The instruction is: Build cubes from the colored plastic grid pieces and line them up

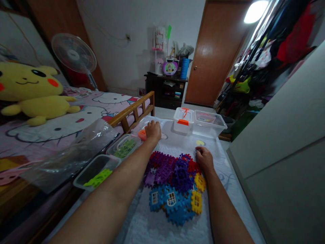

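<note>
My left hand [153, 130] is closed, its fingers curled down over a clear container [137, 127] beside an orange plastic piece [142, 135]. The fingertips are hidden, so what they hold cannot be made out. On the right, my right hand [205, 158] rests on the cloth with curled fingers and no piece visible in them. Close beside it are red interlocking pieces [194, 166]. Purple pieces [162, 168], dark violet pieces [182, 176], blue pieces [171, 200] and yellow pieces [196, 202] lie in a pile between my forearms.
Along the left edge stand a tub with lime-green pieces [99, 178] and a tub with darker green pieces [125, 148]. Farther back are a lidded clear box [183, 121] and an open clear box [209, 124]. A wooden bed rail [132, 111] borders the left side.
</note>
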Available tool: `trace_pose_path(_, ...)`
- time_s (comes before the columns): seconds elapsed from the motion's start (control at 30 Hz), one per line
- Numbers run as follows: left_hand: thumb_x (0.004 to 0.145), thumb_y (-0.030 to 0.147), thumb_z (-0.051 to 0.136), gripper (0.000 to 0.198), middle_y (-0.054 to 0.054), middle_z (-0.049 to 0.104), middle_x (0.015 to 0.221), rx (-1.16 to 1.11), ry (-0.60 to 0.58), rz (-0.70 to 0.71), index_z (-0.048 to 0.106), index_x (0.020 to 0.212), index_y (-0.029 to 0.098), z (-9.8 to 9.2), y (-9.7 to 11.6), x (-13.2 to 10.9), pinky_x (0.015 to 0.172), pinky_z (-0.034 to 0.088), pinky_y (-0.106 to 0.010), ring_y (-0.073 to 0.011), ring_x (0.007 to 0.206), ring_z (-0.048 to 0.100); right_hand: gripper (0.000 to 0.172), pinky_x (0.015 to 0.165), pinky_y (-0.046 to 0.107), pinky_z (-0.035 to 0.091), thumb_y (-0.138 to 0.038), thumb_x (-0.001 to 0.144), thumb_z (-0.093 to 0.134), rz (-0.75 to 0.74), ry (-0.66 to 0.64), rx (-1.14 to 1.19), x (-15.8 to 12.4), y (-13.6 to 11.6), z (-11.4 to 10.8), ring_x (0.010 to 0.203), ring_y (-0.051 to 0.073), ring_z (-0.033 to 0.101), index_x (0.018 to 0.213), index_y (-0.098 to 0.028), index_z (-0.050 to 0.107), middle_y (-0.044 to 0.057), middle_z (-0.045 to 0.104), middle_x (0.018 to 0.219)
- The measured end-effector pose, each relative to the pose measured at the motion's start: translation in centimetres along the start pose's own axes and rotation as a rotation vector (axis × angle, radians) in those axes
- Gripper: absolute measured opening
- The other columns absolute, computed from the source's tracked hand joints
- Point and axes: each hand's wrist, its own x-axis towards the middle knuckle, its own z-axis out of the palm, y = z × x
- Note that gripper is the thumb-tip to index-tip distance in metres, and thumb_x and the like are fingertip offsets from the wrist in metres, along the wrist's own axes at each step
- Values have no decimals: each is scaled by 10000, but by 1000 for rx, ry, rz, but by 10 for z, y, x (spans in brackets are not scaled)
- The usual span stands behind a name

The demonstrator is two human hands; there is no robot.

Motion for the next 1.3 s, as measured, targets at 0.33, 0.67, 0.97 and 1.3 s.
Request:
trace_pose_path(0.33, 960, 106, 316, 366, -164, 593, 1136, 1, 86, 153, 636, 1123, 169, -18, 11, -21, 859, 455, -396, -302, 1094, 534, 327, 871, 378, 477, -324, 744, 485, 21, -2, 41, 2, 2, 1, 866, 235, 637, 907, -179, 729, 91, 732, 921)
trace_pose_path(0.67, 979, 155, 398, 275, -93, 605, 1068, -85, 79, 705, 614, 1139, 210, -49, 44, -91, 856, 460, -358, -241, 1038, 538, 416, 476, 240, 380, -550, 771, 579, 284, -67, 899, 5, -39, -28, 570, 136, 529, 977, -195, 647, 71, 730, 862)
trace_pose_path(0.97, 968, 208, 458, 215, -72, 637, 1039, -58, -69, 1045, 625, 1101, 231, -35, 52, -110, 826, 477, -337, -223, 996, 571, 649, 406, 157, 334, -300, 625, 812, 425, -384, 1218, -1, -47, -44, 490, 71, 490, 1202, -224, 524, 23, 737, 826)
trace_pose_path(1.3, 879, 180, 494, 346, -144, 601, 1230, -67, 71, 232, 575, 1214, 150, -36, 4, -54, 997, 396, -422, -297, 1168, 519, 581, 355, 145, 286, -230, 526, 716, 545, 26, 967, 11, -11, -51, 407, 56, 405, 1077, -212, 531, -22, 695, 664)
